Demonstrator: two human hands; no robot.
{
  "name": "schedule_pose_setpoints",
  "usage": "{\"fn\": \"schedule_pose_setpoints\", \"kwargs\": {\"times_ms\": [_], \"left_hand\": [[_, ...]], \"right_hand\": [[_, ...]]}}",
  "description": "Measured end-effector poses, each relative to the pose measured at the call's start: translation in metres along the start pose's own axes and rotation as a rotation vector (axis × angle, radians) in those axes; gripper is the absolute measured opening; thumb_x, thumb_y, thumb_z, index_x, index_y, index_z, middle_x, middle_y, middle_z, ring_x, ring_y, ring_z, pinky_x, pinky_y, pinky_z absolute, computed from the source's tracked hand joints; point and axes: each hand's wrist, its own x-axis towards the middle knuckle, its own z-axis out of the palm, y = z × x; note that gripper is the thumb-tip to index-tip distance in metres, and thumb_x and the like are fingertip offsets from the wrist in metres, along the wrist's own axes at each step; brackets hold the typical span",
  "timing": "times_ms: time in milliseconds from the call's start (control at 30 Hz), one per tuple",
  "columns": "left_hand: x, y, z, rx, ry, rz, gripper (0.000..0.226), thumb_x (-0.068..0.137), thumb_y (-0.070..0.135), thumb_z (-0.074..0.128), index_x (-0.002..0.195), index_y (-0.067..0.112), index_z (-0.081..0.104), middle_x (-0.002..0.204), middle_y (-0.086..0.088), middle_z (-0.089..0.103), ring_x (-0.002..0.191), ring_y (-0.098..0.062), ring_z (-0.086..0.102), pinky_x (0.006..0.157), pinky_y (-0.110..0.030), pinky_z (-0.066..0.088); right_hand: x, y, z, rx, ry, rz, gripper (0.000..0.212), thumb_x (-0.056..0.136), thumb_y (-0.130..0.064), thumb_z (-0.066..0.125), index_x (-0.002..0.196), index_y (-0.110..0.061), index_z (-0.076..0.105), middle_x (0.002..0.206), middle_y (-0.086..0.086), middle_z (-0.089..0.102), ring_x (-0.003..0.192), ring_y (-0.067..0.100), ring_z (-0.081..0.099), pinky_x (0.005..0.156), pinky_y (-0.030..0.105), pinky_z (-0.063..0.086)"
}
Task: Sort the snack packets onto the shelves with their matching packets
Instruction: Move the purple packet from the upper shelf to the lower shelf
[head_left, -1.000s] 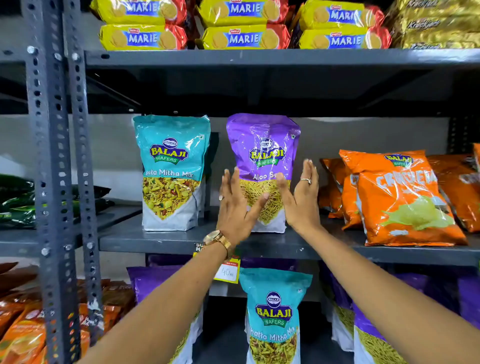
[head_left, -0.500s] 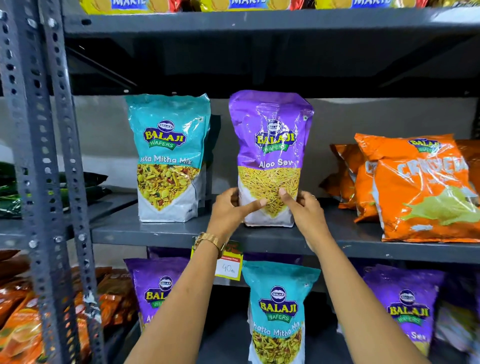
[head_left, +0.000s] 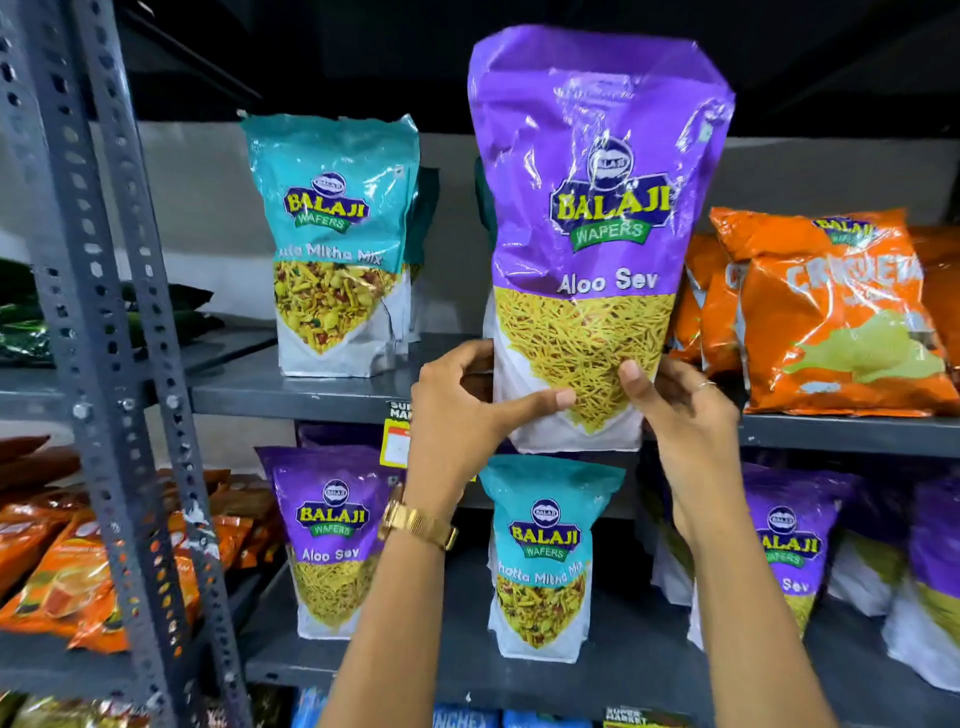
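Purple Aloo Sev pouch (head_left: 592, 223) is the biggest thing in view: upright, held up in front of the middle shelf (head_left: 291, 392), its base about level with that shelf's front edge. Can't tell whether the base touches the shelf or hangs clear.

Handling, my read: glossy film pouch, light for its size, soft and crinkly up top where it's mostly air, firmer low down where the sev sits. Film looks slippery. Contents are brittle, so a hard squeeze would crush them. Best hold is low on both side edges near the gusset, which is where it's held now. Grabbing the top would let it flop.

Matching purple pouches (head_left: 332, 540) stand on the lower shelf (head_left: 623, 660), left and right of a teal mix pouch (head_left: 543, 556). More teal (head_left: 337, 244) sits up on the middle shelf, with orange packets (head_left: 831, 312) on its right end. So this one likely belongs down below.

Left hand (head_left: 462, 410): curled on the pouch's lower-left edge, thumb across the front, fingers (head_left: 457, 358) wrapping behind.

Right hand (head_left: 680, 405): closed on the lower-right edge, thumb on the front panel, other fingers behind and out of sight. Pouch is pinched between the two hands.
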Motion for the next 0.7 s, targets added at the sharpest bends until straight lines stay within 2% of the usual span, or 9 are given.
{"fn": "schedule_pose_setpoints", "kwargs": {"times_ms": [100,233,367,467,533,567,633,700], "left_hand": [[-0.035,-0.001,0.005,-0.084,-0.01,-0.014,0.05,0.052,0.022,0.097,0.097,0.017,0.075,0.091,0.005,0.081,0.084,-0.006,0.076,0.074,-0.02,0.059],[-0.075,-0.026,0.021,-0.11,-0.138,-0.051,0.055,0.051,0.028,0.096,0.1,0.026,0.073,0.097,0.008,0.08,0.093,-0.012,0.075,0.083,-0.031,0.06],[-0.105,-0.074,0.054,-0.099,-0.253,-0.178,0.063,0.046,0.033,0.094,0.104,0.028,0.07,0.1,0.01,0.078,0.095,-0.007,0.072,0.088,-0.025,0.057],[-0.125,-0.117,0.089,-0.075,-0.327,-0.264,0.068,0.045,0.034,0.093,0.108,0.032,0.068,0.104,0.014,0.077,0.099,-0.005,0.071,0.091,-0.029,0.056],[-0.135,-0.147,0.11,-0.073,-0.379,-0.329,0.067,0.045,0.032,0.092,0.106,0.037,0.064,0.101,0.022,0.075,0.098,-0.004,0.069,0.089,-0.026,0.056],[-0.139,-0.161,0.12,-0.062,-0.398,-0.36,0.069,0.046,0.034,0.091,0.108,0.036,0.062,0.101,0.02,0.075,0.099,-0.007,0.069,0.089,-0.029,0.056],[-0.144,-0.188,0.138,-0.034,-0.441,-0.416,0.074,0.046,0.037,0.09,0.113,0.029,0.059,0.107,0.005,0.074,0.103,-0.013,0.069,0.093,-0.036,0.056],[-0.148,-0.209,0.15,-0.026,-0.515,-0.448,0.074,0.05,0.028,0.089,0.115,0.029,0.054,0.112,0.001,0.069,0.101,0.007,0.065,0.093,-0.025,0.053]], "right_hand": [[-0.033,-0.002,-0.02,-0.018,0.0,-0.011,0.029,0.07,-0.031,0.069,0.097,-0.02,0.066,0.077,-0.023,0.076,0.074,-0.006,0.069,0.065,0.007,0.049],[-0.077,0.021,-0.059,-0.061,0.042,0.051,0.029,0.066,-0.03,0.074,0.092,-0.024,0.065,0.078,-0.019,0.077,0.072,-0.002,0.069,0.064,0.01,0.051],[-0.112,0.067,-0.1,-0.111,0.1,0.15,0.038,0.062,-0.024,0.081,0.094,-0.018,0.062,0.076,-0.015,0.076,0.065,0.001,0.067,0.056,0.011,0.052],[-0.133,0.106,-0.126,-0.146,0.145,0.218,0.056,0.056,-0.035,0.087,0.101,-0.013,0.062,0.086,-0.002,0.077,0.079,0.007,0.071,0.065,0.014,0.054],[-0.142,0.132,-0.139,-0.156,0.162,0.264,0.049,0.062,-0.021,0.079,0.106,-0.007,0.061,0.095,0.01,0.075,0.083,0.01,0.07,0.069,0.015,0.054],[-0.144,0.145,-0.144,-0.169,0.174,0.29,0.047,0.063,-0.016,0.076,0.106,-0.004,0.061,0.095,0.011,0.075,0.083,0.01,0.07,0.069,0.015,0.054],[-0.148,0.168,-0.149,-0.198,0.197,0.333,0.046,0.061,-0.021,0.078,0.103,-0.008,0.062,0.087,-0.003,0.078,0.08,0.005,0.069,0.07,0.014,0.053],[-0.151,0.191,-0.153,-0.212,0.233,0.382,0.047,0.055,-0.034,0.078,0.096,-0.019,0.063,0.085,-0.015,0.078,0.08,0.0,0.069,0.072,0.015,0.053]]}}
